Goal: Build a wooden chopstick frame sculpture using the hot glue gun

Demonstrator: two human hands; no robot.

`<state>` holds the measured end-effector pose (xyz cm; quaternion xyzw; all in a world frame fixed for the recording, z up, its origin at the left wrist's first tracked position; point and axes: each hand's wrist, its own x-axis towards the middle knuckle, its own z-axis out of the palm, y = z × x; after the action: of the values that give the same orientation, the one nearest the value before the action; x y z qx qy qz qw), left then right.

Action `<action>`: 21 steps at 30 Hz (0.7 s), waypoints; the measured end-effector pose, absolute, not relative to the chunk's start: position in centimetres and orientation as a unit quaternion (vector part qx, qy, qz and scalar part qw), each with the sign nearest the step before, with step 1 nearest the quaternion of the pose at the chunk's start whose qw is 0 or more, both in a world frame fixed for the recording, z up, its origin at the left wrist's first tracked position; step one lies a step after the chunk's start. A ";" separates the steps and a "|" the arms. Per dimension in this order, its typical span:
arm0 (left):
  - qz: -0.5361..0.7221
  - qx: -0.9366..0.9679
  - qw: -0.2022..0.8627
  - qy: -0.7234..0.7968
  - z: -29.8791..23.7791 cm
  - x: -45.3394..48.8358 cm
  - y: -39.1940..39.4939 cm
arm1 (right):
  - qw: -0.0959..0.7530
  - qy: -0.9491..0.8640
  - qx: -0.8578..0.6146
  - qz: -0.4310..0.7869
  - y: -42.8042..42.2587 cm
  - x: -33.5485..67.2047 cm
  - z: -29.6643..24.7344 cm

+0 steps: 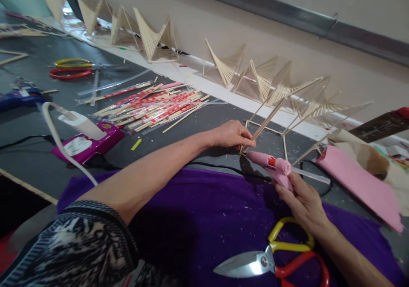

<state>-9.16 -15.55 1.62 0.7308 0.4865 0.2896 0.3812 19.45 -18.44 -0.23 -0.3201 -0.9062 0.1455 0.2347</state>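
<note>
My left hand (232, 134) pinches a thin wooden stick (271, 114) at the near corner of a stick frame (284, 127) that lies on the dark mat. My right hand (302, 202) grips a pink glue gun (275, 167). Its nozzle points left at that same corner, right beside my left fingertips. A clear glue stick (311, 175) pokes out of the gun's back. A black cord (217, 166) runs from the gun across the purple cloth (198, 219).
Yellow-and-red scissors (271, 257) lie on the cloth near my right wrist. A magenta glue gun (86, 140), a heap of wrapped chopsticks (153, 108), more scissors (72, 67) and a blue glue gun (19, 97) lie to the left. Finished stick shapes (156, 38) line the wall. A pink sheet (358, 185) lies on the right.
</note>
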 end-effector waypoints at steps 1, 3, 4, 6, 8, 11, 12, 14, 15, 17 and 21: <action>0.291 0.731 0.381 0.485 1.6 -9.1 -15.6 | 0.236 -0.905 -0.323 0.148 -18.4 19.5 -0.2; 0.292 0.732 0.382 0.483 1.6 -9.1 -15.5 | 0.238 -0.899 -0.333 0.155 -18.4 19.5 -0.2; 0.293 0.731 0.383 0.483 1.6 -9.1 -15.5 | 0.239 -0.895 -0.339 0.163 -18.4 19.5 -0.2; 0.294 0.730 0.384 0.483 1.6 -9.1 -15.5 | 0.236 -0.888 -0.349 0.186 -18.4 19.5 -0.2; 0.297 0.726 0.388 0.483 1.5 -9.2 -15.4 | 0.229 -0.875 -0.365 0.218 -18.3 19.5 -0.2; 0.297 0.724 0.395 0.481 1.5 -9.2 -15.5 | 0.236 -0.833 -0.410 0.286 -18.1 20.0 0.1; 0.294 0.725 0.394 0.482 1.5 -9.2 -15.5 | 0.243 -0.815 -0.421 0.316 -18.0 20.2 0.3; 0.289 0.728 0.384 0.489 1.6 -9.2 -15.5 | 0.265 -0.776 -0.430 0.378 -17.7 20.5 0.5; 0.289 0.733 0.373 0.490 1.6 -9.2 -15.5 | 0.275 -0.758 -0.430 0.405 -17.6 20.4 0.6; 0.296 0.758 0.339 0.471 1.7 -9.3 -15.5 | 0.289 -0.725 -0.437 0.447 -17.4 20.1 0.7; 0.306 0.811 0.279 0.414 1.6 -9.4 -15.2 | 0.272 -0.669 -0.459 0.517 -17.2 18.8 0.4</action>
<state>-9.39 -15.16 1.56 0.8106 0.4136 0.3063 0.2792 18.79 -17.16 0.44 -0.4591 -0.6691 0.5173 0.2720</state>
